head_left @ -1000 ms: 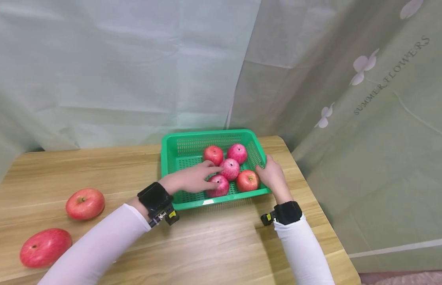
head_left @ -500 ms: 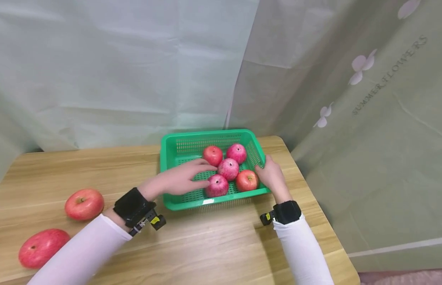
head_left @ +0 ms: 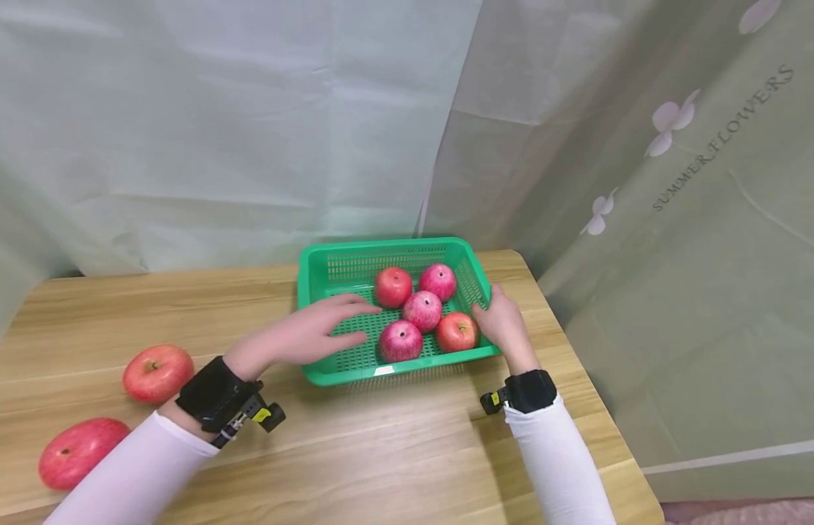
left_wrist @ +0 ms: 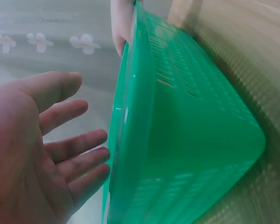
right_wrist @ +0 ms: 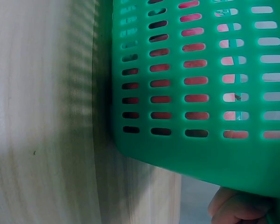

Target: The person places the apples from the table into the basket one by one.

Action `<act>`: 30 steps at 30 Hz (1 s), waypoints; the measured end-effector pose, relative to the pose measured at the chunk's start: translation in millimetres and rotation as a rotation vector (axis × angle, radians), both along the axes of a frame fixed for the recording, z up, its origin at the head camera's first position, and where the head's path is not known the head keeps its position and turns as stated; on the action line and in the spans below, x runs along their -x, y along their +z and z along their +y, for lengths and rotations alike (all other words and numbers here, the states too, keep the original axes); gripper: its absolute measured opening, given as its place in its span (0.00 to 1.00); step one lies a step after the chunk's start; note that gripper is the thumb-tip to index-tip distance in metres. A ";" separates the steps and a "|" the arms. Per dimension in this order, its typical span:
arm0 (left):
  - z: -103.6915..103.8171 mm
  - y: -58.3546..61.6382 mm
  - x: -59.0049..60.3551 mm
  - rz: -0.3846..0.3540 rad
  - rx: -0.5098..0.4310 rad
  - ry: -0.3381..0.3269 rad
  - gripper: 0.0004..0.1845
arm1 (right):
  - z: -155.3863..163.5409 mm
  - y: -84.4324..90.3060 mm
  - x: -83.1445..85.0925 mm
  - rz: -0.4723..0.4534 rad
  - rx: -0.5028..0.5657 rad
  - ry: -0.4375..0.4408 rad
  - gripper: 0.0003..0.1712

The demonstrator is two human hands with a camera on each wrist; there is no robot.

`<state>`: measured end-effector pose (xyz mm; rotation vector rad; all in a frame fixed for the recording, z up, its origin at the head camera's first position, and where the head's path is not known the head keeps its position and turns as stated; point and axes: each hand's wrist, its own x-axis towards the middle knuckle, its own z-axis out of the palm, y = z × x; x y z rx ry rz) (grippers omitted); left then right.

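Observation:
A green plastic basket with slotted walls stands toward the back of the table, and several red apples lie in its middle and right part. Over its left side reaches my left hand, fingers spread and holding nothing; the nearest apple is a little right of the fingertips. The left wrist view shows that palm empty beside the basket wall. My right hand grips the basket's right rim, thumb inside. In the right wrist view only some curled fingers show at the rim.
Two more apples lie on the table at the left: one near the left wrist, another partly behind the left sleeve. A pale curtain hangs behind the table, and a printed one on the right. The table's right edge runs beside the right arm.
My left hand has drawn back to the left, off the apples in the basket, with its fingers coming away from them. My right hand and the basket have stayed in place.

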<state>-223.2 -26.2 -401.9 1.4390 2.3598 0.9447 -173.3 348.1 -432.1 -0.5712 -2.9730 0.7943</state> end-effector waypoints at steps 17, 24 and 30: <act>-42.5 3.4 0.7 -0.011 -0.073 0.078 0.25 | -0.3 2.3 -2.3 0.020 0.000 0.010 0.29; -67.8 6.3 1.6 0.026 -0.097 0.152 0.25 | -0.9 4.0 -1.8 0.012 0.009 0.005 0.31; -89.1 4.8 -4.6 0.040 -0.076 0.197 0.26 | -1.2 3.5 -2.0 0.006 0.005 0.012 0.31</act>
